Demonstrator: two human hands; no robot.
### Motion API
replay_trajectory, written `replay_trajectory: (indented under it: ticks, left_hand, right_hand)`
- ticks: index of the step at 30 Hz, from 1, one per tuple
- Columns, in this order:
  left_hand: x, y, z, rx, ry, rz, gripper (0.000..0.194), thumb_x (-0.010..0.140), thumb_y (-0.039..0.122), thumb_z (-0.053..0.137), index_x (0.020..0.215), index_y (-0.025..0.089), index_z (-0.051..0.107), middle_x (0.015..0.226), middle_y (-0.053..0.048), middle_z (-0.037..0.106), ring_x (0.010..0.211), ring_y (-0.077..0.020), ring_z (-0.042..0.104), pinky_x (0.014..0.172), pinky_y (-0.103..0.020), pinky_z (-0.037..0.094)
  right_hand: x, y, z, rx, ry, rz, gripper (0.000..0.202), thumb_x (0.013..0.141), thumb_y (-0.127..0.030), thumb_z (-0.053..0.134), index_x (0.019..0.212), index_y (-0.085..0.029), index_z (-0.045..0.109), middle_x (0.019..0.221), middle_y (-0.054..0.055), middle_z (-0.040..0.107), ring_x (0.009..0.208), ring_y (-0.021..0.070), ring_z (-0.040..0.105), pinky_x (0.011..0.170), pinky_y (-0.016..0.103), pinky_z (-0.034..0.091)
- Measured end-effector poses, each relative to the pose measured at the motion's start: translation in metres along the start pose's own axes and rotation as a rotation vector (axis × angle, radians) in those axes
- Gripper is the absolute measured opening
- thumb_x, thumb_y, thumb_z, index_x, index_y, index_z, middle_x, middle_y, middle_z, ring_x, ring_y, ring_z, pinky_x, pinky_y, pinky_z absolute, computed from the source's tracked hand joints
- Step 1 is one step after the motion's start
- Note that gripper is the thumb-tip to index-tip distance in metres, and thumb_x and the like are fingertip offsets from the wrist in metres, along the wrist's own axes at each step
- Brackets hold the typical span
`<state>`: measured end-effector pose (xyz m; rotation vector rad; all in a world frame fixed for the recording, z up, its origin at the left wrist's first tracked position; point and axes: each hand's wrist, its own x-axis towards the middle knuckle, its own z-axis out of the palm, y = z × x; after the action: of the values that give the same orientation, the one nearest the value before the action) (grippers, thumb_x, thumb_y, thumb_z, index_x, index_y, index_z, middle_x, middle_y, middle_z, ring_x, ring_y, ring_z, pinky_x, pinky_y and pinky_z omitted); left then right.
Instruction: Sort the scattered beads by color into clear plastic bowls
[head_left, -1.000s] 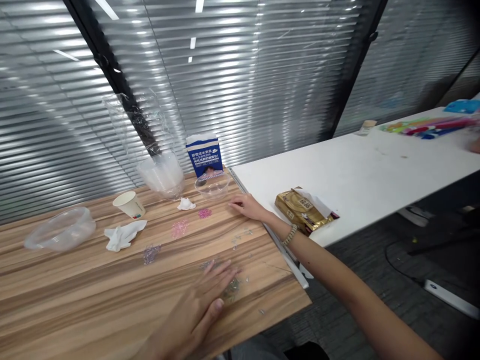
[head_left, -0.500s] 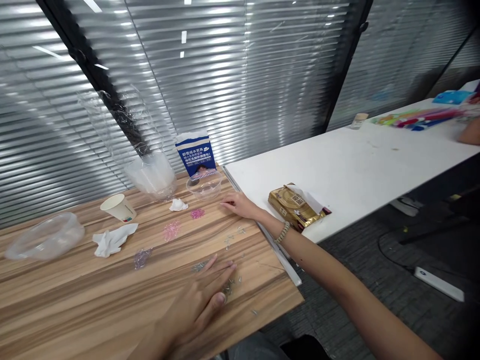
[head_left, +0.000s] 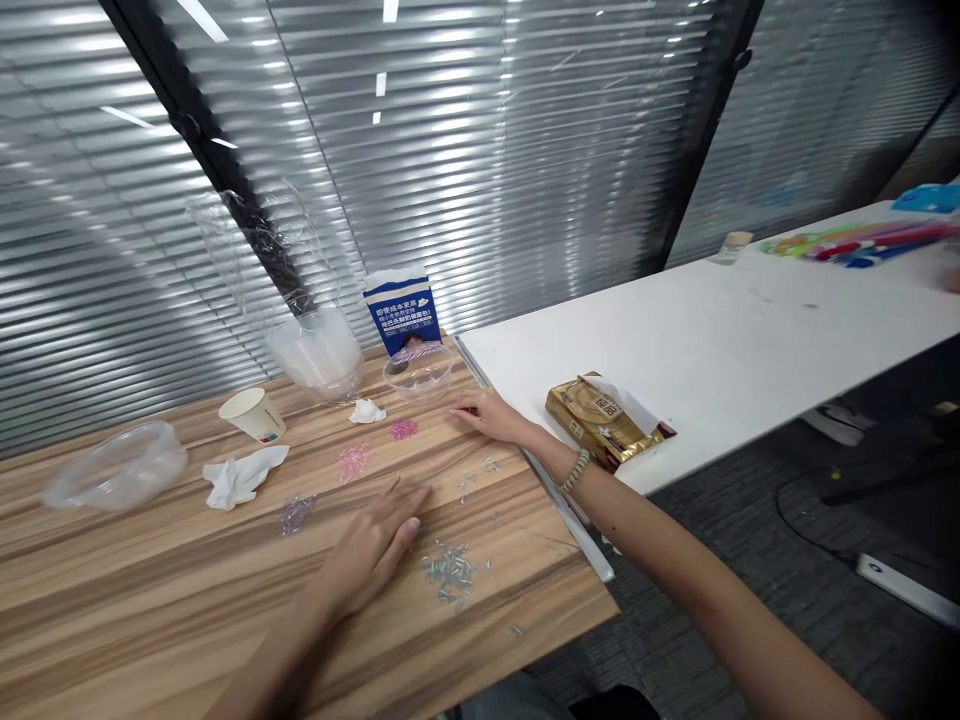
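My left hand (head_left: 371, 545) lies flat, fingers spread and empty, on the wooden table (head_left: 150, 600), just beside a heap of small clear beads (head_left: 450, 568). My right hand (head_left: 491, 412), loosely open, holds nothing I can make out. The beads look light, hard and prone to scatter, best swept or pinched. The table edge (head_left: 555, 620) lies near; open room remains leftward.

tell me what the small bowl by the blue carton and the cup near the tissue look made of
Small bowl: likely thin clear plastic, glossy; the tabletop shows through it. Cup: seemingly paper, matte white, with a rolled rim and small printed marks low on its side.
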<state>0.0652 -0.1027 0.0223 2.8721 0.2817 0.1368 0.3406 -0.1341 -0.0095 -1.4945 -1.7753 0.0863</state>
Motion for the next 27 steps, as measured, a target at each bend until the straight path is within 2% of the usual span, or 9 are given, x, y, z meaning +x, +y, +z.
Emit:
replay_trajectory:
  ticks: [6, 10, 13, 17, 20, 23, 25, 27]
  left_hand:
    - [0.024, -0.025, -0.003, 0.093, 0.012, -0.122, 0.051, 0.097, 0.039, 0.017, 0.136, 0.012, 0.035, 0.138, -0.008, 0.042, 0.129, -0.0185, 0.035, 0.113, -0.043, 0.018]
    - [0.039, -0.041, 0.002, 0.159, 0.018, -0.13, 0.052, 0.096, 0.041, 0.018, 0.138, 0.012, 0.032, 0.141, -0.01, 0.037, 0.132, -0.0205, 0.03, 0.113, -0.045, 0.018]
    - [0.042, -0.045, 0.003, 0.17, 0.029, -0.106, 0.052, 0.096, 0.04, 0.018, 0.14, 0.014, 0.027, 0.145, -0.008, 0.028, 0.135, -0.0206, 0.022, 0.113, -0.046, 0.015]
    - [0.027, -0.029, -0.003, 0.067, 0.03, -0.143, 0.053, 0.096, 0.041, 0.016, 0.143, 0.015, 0.019, 0.148, -0.005, 0.018, 0.137, -0.0184, 0.015, 0.114, -0.043, 0.011]
    - [0.003, -0.007, -0.003, -0.096, -0.042, -0.205, 0.055, 0.095, 0.045, 0.019, 0.144, 0.019, 0.012, 0.149, -0.002, 0.015, 0.136, -0.018, 0.016, 0.113, -0.04, 0.016]
    - [-0.017, 0.01, 0.007, -0.222, -0.096, -0.204, 0.055, 0.095, 0.045, 0.023, 0.144, 0.024, 0.01, 0.149, 0.001, 0.013, 0.136, -0.0184, 0.017, 0.112, -0.039, 0.018]
    - [-0.025, 0.015, 0.015, -0.27, -0.077, -0.201, 0.054, 0.095, 0.043, 0.023, 0.144, 0.023, 0.012, 0.149, 0.001, 0.013, 0.136, -0.0188, 0.017, 0.112, -0.039, 0.018]
    - [-0.028, 0.016, 0.022, -0.294, -0.032, -0.208, 0.053, 0.095, 0.043, 0.022, 0.144, 0.022, 0.015, 0.149, 0.0, 0.014, 0.136, -0.0188, 0.018, 0.112, -0.039, 0.017]
  right_hand:
    - [-0.002, 0.003, 0.002, -0.001, -0.004, 0.018, 0.022, 0.088, -0.024, 0.049, 0.092, -0.015, 0.069, 0.093, 0.006, 0.069, 0.084, 0.0159, 0.061, 0.076, 0.027, 0.046]
    - [0.0, 0.0, 0.0, -0.003, -0.012, 0.018, 0.024, 0.089, -0.026, 0.047, 0.091, -0.016, 0.069, 0.093, 0.006, 0.068, 0.085, 0.0163, 0.061, 0.078, 0.028, 0.046]
    - [0.001, -0.006, -0.005, 0.009, -0.019, 0.047, 0.027, 0.09, -0.03, 0.045, 0.09, -0.016, 0.069, 0.092, 0.006, 0.068, 0.085, 0.0169, 0.061, 0.079, 0.029, 0.045]
    - [-0.017, -0.021, -0.016, 0.077, -0.052, 0.156, 0.043, 0.095, -0.039, 0.03, 0.096, -0.017, 0.067, 0.094, 0.005, 0.068, 0.088, 0.018, 0.061, 0.082, 0.031, 0.047]
    - [-0.048, -0.042, -0.022, 0.21, -0.177, 0.241, 0.05, 0.096, -0.044, 0.021, 0.121, -0.019, 0.055, 0.124, 0.004, 0.057, 0.114, 0.0183, 0.052, 0.098, 0.034, 0.042]
    - [-0.074, -0.068, -0.022, 0.234, -0.317, 0.226, 0.053, 0.094, -0.046, 0.026, 0.137, -0.017, 0.037, 0.141, 0.005, 0.037, 0.132, 0.018, 0.032, 0.113, 0.036, 0.024]
    - [-0.081, -0.087, -0.019, 0.237, -0.371, 0.179, 0.054, 0.094, -0.046, 0.029, 0.138, -0.015, 0.035, 0.143, 0.005, 0.033, 0.135, 0.017, 0.025, 0.116, 0.035, 0.017]
    - [-0.081, -0.104, -0.017, 0.267, -0.421, 0.113, 0.053, 0.094, -0.045, 0.028, 0.137, -0.015, 0.036, 0.143, 0.005, 0.033, 0.135, 0.0154, 0.025, 0.117, 0.033, 0.016]
